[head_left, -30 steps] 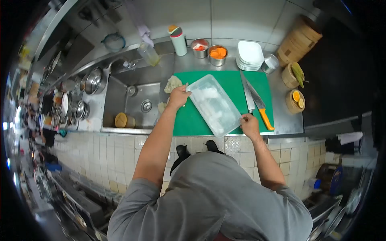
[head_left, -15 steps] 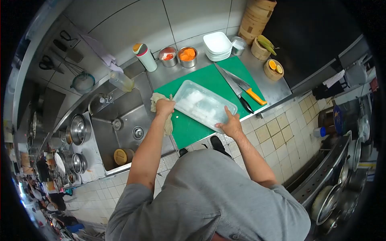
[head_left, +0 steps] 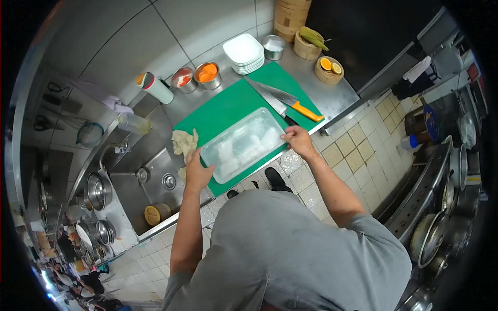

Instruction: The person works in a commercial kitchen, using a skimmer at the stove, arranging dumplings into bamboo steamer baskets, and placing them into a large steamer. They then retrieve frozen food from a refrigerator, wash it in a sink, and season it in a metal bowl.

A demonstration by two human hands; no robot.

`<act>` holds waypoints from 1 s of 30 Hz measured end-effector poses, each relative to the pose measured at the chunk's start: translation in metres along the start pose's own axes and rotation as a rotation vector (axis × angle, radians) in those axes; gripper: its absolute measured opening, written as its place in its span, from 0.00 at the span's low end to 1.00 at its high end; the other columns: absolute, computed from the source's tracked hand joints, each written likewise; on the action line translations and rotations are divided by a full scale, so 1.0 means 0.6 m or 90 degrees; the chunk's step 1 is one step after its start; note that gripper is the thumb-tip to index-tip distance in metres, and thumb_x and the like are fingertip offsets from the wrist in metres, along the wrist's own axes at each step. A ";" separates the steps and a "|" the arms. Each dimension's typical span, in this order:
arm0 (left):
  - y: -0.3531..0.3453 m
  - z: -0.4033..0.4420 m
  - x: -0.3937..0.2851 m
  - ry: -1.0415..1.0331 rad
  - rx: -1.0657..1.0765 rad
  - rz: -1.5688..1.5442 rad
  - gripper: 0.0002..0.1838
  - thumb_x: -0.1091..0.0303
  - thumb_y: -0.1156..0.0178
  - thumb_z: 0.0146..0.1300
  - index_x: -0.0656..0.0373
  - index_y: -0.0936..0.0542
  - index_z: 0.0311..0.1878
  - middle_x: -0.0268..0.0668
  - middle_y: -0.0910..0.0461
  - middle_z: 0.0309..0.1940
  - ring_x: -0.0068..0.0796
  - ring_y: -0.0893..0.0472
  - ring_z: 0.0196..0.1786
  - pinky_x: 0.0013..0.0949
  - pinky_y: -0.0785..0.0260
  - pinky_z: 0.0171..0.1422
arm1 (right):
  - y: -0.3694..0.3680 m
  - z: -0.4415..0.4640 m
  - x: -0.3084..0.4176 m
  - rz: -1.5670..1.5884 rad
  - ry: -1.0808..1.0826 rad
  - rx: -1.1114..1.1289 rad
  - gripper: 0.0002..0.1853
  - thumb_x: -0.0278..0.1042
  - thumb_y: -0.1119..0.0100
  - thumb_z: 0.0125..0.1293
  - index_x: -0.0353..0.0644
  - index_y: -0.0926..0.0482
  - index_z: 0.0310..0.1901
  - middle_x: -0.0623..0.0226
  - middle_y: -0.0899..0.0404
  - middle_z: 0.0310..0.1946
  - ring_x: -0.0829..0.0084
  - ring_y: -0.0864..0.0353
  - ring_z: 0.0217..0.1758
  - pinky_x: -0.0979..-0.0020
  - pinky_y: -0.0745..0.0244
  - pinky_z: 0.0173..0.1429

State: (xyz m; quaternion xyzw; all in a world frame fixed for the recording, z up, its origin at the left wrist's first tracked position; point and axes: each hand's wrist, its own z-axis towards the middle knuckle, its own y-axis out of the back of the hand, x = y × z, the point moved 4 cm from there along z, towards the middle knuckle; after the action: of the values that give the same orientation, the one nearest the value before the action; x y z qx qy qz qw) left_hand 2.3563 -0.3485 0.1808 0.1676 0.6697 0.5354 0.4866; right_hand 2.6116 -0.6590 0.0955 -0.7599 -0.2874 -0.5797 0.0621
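Note:
A clear, lidded plastic container (head_left: 241,146) with whitish contents lies at a slant on the green cutting board (head_left: 207,124). My left hand (head_left: 198,172) is at its left end, thumb over the rim and fingers along the side, closed on it. With bent fingers, my right hand (head_left: 299,142) grips the right end near the front corner. A crumpled beige cloth (head_left: 184,142) sits by the board's left edge, just beyond my left hand. Two knives lie on the board: an orange-handled knife (head_left: 306,111) and a black-handled knife (head_left: 275,103), its handle close to my right fingers.
Left of the board is a steel sink (head_left: 150,192) with a yellow-lidded tub (head_left: 155,213). Along the wall stand a bottle (head_left: 158,90), a bowl of orange slices (head_left: 207,75), stacked white dishes (head_left: 244,54) and bamboo steamers (head_left: 290,20). A cut-orange basket (head_left: 329,71) is at right.
My left hand has let go of the cloth and moved to the container's left end. The container has turned and now lies differently on the board. My view has shifted.

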 end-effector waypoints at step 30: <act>-0.082 -0.024 -0.116 -0.120 0.104 0.151 0.40 0.31 0.42 0.65 0.34 0.31 0.78 0.37 0.47 0.84 0.50 0.55 0.86 0.70 0.71 0.83 | -0.009 0.025 0.057 -0.277 -0.045 -0.014 0.13 0.35 0.35 0.51 0.33 0.13 0.31 0.50 0.14 0.25 0.56 0.12 0.30 0.60 0.19 0.37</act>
State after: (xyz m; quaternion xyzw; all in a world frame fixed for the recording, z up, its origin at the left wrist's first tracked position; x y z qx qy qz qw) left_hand 2.3917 -0.4265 0.1694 0.3337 0.6379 0.5151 0.4653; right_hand 2.6270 -0.6359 0.1209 -0.7005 -0.4401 -0.5556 -0.0827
